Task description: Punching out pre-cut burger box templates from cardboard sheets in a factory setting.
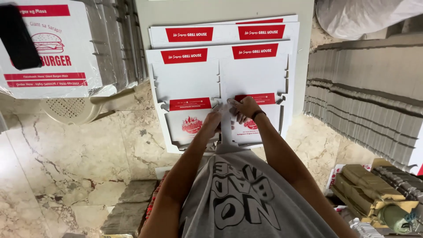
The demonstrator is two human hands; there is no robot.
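Both bare arms are stretched forward and slightly inward, so that the two hands are brought close together in front of the body. The left hand [213,120] is held with the fingers curled downward and its back turned to the camera. The right hand [245,107] is placed a little farther forward, the fingers bent and pointed toward the left hand. A dark band [258,114] is worn on the right wrist.
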